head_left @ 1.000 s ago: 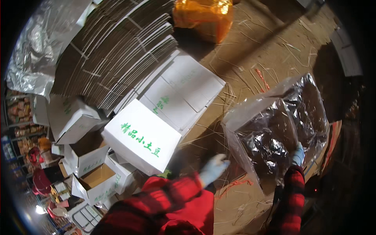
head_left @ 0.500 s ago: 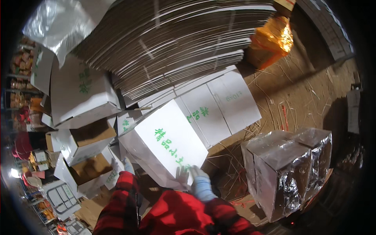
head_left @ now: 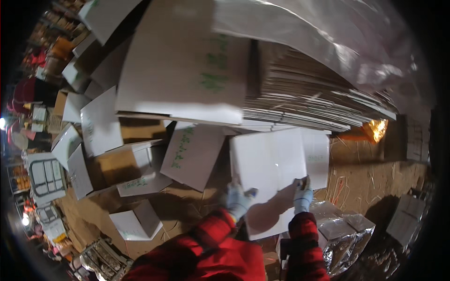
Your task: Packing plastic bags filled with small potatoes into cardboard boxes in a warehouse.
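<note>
Straw-strewn brown floor (head_left: 370, 187), stacked flat cardboard (head_left: 300, 96), gloved hands (head_left: 239, 201) (head_left: 303, 195) gripping white box (head_left: 267, 161) between them

It looked like a packing shed: flattened cartons (head_left: 304, 103) stacked far right, open boxes (head_left: 117, 167) left, straw-littered floor (head_left: 368, 180).

White box (head_left: 272, 161), 2 pale-blue gloves (head_left: 303, 197), red-and-black checked sleeves (head_left: 305, 236), brown floor (head_left: 358, 173)
</note>
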A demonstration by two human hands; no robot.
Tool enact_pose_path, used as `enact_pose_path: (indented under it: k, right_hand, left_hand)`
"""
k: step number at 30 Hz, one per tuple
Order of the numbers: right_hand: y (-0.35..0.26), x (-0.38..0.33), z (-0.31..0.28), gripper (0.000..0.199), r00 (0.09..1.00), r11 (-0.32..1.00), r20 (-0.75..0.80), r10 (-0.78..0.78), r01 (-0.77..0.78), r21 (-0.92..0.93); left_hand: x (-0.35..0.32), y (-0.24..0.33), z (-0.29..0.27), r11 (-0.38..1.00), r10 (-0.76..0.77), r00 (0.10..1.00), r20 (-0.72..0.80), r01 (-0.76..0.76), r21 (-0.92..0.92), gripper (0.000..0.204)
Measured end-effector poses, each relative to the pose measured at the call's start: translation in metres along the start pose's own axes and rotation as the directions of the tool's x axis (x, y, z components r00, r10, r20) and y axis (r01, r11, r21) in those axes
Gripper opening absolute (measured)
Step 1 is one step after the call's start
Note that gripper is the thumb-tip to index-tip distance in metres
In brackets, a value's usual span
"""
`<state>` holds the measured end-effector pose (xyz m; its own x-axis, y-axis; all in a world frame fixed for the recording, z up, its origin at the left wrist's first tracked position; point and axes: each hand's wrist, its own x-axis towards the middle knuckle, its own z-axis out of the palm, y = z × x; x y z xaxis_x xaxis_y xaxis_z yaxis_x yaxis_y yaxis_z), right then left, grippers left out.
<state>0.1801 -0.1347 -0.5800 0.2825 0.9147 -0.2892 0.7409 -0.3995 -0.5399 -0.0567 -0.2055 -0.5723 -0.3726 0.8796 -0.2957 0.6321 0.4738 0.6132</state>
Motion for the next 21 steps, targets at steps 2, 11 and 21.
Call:
enact_pose_path:
  k: [2, 11, 21]
  right_hand:
    - [-0.011, -0.001, -0.005, 0.046, 0.997, 0.987, 0.033, 0.067, -0.061, -0.150]
    - [-0.028, -0.026, -0.013, 0.064, 0.991, 0.917, -0.021, -0.132, 0.114, -0.382]
    - [0.007, -0.114, -0.099, 0.037, 0.942, 0.909, 0.311, -0.123, -0.019, 0.416]
  left_hand:
    - [-0.008, -0.019, 0.010, 0.984, -0.118, 0.985, 0.128, 0.133, -0.122, 0.086]
    - [0.027, -0.016, -0.071, 0.807, -0.310, 0.940, 0.141, 0.338, -0.485, 0.088]
    - [0.137, 0.086, -0.379, 0.978, 0.098, 0.618, -0.780, 0.084, 0.189, 0.090]
